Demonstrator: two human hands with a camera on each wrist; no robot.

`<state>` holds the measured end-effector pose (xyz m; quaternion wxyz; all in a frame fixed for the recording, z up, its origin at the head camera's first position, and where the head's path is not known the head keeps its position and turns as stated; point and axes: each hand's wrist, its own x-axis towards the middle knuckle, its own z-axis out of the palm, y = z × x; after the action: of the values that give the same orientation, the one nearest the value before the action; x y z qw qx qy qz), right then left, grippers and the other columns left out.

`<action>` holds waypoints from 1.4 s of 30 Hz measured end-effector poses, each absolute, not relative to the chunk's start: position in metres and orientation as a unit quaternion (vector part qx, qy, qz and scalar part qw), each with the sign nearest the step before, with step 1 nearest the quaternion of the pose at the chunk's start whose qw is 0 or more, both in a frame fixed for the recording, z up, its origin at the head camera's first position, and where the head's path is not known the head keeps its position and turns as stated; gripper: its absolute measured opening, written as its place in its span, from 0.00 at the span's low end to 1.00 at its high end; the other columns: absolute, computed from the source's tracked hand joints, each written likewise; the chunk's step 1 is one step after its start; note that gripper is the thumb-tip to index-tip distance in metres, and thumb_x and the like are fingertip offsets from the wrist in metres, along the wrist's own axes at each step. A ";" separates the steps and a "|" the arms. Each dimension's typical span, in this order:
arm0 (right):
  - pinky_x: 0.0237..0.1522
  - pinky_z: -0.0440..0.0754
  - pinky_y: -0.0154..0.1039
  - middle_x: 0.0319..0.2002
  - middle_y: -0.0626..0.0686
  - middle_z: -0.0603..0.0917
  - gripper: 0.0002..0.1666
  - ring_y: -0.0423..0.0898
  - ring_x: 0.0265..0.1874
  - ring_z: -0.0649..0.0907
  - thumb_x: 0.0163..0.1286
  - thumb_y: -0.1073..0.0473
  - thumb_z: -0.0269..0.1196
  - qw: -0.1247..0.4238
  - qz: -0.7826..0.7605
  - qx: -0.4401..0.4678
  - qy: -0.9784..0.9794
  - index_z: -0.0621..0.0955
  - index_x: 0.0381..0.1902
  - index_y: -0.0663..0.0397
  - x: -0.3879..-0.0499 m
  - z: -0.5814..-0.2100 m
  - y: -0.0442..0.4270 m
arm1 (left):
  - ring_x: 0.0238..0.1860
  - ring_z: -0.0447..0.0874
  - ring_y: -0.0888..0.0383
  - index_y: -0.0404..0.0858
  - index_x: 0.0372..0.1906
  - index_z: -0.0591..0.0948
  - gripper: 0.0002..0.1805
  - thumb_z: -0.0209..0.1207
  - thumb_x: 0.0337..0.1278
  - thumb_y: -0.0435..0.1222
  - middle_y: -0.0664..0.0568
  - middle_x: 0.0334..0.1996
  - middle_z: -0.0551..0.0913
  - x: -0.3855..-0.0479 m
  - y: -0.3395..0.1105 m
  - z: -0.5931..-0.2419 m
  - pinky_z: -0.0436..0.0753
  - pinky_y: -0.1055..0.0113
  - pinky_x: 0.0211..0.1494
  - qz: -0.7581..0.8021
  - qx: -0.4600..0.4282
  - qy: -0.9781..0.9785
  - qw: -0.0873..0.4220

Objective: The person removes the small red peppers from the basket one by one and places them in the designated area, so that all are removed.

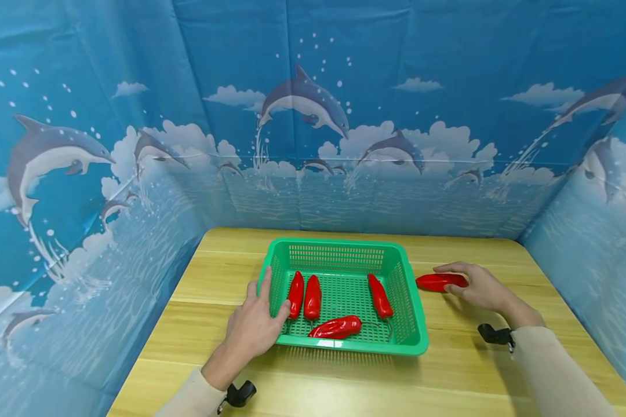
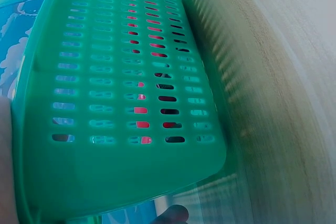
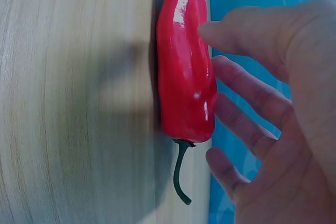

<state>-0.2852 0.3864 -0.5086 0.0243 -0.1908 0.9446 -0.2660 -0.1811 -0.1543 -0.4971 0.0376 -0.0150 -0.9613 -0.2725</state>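
My left hand (image 1: 257,325) grips the left end of a green plastic basket (image 1: 418,324). Its thumb lies over the rim on the inner side. In the left wrist view the basket's slotted wall (image 2: 105,171) fills much of the picture, with a dark fingertip (image 2: 176,213) below it. Inside lie several red peppers, among them one at the front (image 1: 339,328) and one at the right (image 1: 379,296). Right of the basket my right hand (image 1: 482,288) pinches another red pepper (image 3: 186,72) lying on the table, its dark green stem (image 3: 180,174) showing.
A light wooden table (image 1: 229,243) carries the basket. Blue cloth (image 1: 188,191) printed with dolphins hangs behind and at both sides. Each wrist wears a black camera mount, the left one (image 1: 241,394) and the right one (image 1: 494,335).
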 end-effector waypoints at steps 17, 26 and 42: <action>0.70 0.81 0.82 0.76 0.73 0.84 0.29 0.81 0.77 0.78 0.82 0.63 0.74 0.017 -0.267 -0.194 0.944 0.85 0.77 0.61 -0.275 -0.496 0.378 | 0.14 0.69 0.55 0.44 0.99 0.50 0.54 0.63 0.84 0.57 0.44 0.99 0.47 -0.180 -0.154 -0.500 0.72 0.62 0.18 -0.275 -0.017 -0.960 0.053; 0.70 0.80 0.83 0.75 0.73 0.84 0.27 0.81 0.75 0.80 0.83 0.64 0.73 -0.008 -0.254 -0.217 0.942 0.86 0.75 0.61 -0.272 -0.489 0.371 | 0.14 0.69 0.55 0.43 0.99 0.49 0.55 0.63 0.84 0.56 0.46 0.99 0.45 -0.181 -0.154 -0.498 0.71 0.63 0.18 -0.275 -0.021 -0.960 0.047; 0.73 0.75 0.85 0.77 0.70 0.83 0.28 0.80 0.77 0.78 0.83 0.62 0.73 -0.024 -0.238 -0.235 0.942 0.85 0.77 0.58 -0.262 -0.468 0.351 | 0.14 0.69 0.55 0.42 0.99 0.49 0.55 0.63 0.85 0.56 0.45 0.99 0.45 -0.180 -0.154 -0.497 0.71 0.63 0.18 -0.275 -0.025 -0.960 0.048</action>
<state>-0.2622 0.3506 -0.4680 -0.0240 -0.2349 0.9421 -0.2379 -0.1804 -0.1541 -0.4966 0.0484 -0.0253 -0.9599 -0.2749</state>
